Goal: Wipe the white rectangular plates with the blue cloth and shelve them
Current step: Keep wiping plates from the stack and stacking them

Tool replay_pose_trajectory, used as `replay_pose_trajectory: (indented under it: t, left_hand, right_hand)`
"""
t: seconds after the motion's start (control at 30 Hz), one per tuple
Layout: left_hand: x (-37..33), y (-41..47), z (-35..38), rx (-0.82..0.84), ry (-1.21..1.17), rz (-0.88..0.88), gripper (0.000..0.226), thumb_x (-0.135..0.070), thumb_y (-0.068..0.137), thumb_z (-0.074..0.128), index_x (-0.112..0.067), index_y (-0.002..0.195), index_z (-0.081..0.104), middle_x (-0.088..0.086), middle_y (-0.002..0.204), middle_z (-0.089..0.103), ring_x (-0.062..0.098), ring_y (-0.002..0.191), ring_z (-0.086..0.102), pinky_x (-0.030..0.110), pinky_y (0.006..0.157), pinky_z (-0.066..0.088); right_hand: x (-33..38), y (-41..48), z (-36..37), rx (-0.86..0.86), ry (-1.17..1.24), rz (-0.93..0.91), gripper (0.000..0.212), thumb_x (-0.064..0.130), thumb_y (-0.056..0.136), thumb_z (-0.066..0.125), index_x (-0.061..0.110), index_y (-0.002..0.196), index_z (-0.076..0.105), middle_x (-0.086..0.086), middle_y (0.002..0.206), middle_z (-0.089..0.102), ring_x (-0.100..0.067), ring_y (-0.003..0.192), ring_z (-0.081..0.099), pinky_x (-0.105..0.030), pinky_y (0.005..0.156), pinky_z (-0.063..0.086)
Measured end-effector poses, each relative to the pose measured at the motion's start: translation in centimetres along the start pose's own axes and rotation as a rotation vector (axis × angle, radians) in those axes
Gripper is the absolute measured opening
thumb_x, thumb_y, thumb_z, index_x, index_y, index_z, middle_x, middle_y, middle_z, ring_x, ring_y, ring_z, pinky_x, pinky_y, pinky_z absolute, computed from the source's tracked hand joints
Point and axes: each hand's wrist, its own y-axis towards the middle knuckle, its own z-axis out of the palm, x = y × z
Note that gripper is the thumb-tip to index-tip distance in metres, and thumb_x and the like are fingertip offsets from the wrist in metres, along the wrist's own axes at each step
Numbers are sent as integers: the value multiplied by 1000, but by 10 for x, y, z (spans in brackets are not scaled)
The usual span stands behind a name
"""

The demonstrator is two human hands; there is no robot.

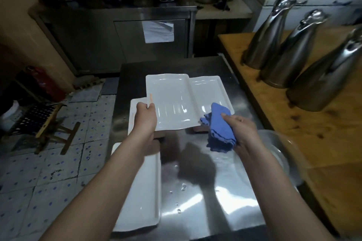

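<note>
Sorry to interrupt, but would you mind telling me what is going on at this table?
A person is wiping dishes at a steel table. The left hand holds a white rectangular plate by its left edge, above more plates, while the right hand grips the blue cloth at that plate's near right corner. A further plate lies nearer on the table, with water drops beside it.

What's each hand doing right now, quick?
Left hand: grips the left edge of the white rectangular plate, thumb on top.
Right hand: holds the bunched blue cloth.
</note>
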Motion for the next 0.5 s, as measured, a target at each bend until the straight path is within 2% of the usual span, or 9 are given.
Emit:
replay_pose_trajectory:
  t: [0.07, 0.17, 0.23, 0.3, 0.4, 0.5]
  left_hand:
    - [-7, -22, 22, 32, -6, -24, 15, -24, 97, 33, -10, 98, 39, 3, 81, 47, 18, 66, 46, 26, 52, 30]
    - [-18, -53, 60, 80, -37, -23, 18, -24, 96, 33, -10, 103, 40, 8, 98, 52, 27, 84, 52, 32, 64, 40]
    - [-23, -66, 78, 79, -49, 0, 16, -22, 96, 35, -8, 103, 42, 12, 104, 54, 29, 93, 54, 37, 76, 44]
    - [-28, -83, 100, 101, -75, 9, 14, -19, 97, 35, -8, 103, 41, 12, 104, 52, 26, 91, 52, 34, 74, 42]
    - [-34, -101, 126, 139, -104, 16, 10, -18, 98, 35, -12, 105, 40, 6, 104, 51, 22, 91, 51, 29, 72, 41]
    - [-35, -110, 145, 154, -62, 31, 9, -20, 97, 35, -14, 103, 39, 6, 105, 51, 26, 95, 53, 36, 84, 47]
  right_hand:
    - [9, -2, -31, -33, -26, -15, 26, 9, 88, 64, 5, 66, 52, -1, 42, 60, -9, 35, 57, -14, 34, 40]
    - [23, -8, -78, -68, -64, 1, 22, 12, 87, 66, 4, 69, 55, -12, 57, 63, -14, 39, 60, -20, 38, 46]
    - [30, -14, -98, -67, -67, 29, 20, 16, 85, 69, 3, 75, 57, -18, 65, 65, -25, 46, 63, -34, 42, 53]
    - [38, -22, -124, -81, -55, 36, 22, 19, 83, 72, 3, 81, 57, -19, 63, 67, -32, 48, 64, -47, 42, 53]
    - [44, -29, -153, -117, -10, 23, 21, 15, 83, 72, 1, 85, 56, -20, 59, 64, -32, 42, 62, -45, 37, 50]
    - [46, -31, -173, -182, -30, -31, 15, 10, 83, 70, 0, 79, 58, -16, 65, 63, -19, 42, 63, -27, 38, 50]
